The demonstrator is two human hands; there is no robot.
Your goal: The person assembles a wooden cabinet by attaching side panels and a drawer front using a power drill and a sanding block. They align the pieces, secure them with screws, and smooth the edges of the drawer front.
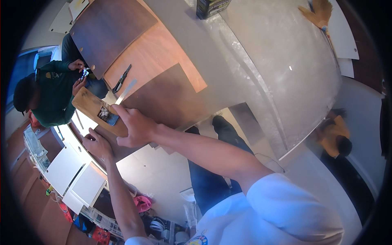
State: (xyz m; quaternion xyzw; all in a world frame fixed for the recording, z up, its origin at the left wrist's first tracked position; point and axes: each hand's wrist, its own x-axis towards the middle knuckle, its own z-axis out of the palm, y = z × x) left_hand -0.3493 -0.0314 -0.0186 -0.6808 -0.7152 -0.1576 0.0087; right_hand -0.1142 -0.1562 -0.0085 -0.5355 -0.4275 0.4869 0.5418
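My right hand (139,126) is closed round the rear of a wooden hand plane (86,102), whose mouth is full of pale curled shavings (104,112). The plane lies along the left edge of a dark brown board (159,96). Just below the plane, my left hand (98,145) is closed at that edge with fingers curled and thumb raised. Its fingertips are partly hidden, but it seems to grip the board. Beyond the plane lie a metal strip (126,92) and a black utility knife (122,79).
At the left a person (51,96) in dark green holds a small lit device (85,74). Another person (335,136) in yellow is at the right. A larger brown panel (114,28), a dark can (211,7) and a broom (320,16) lie farther off. White panels (67,169) stand lower left.
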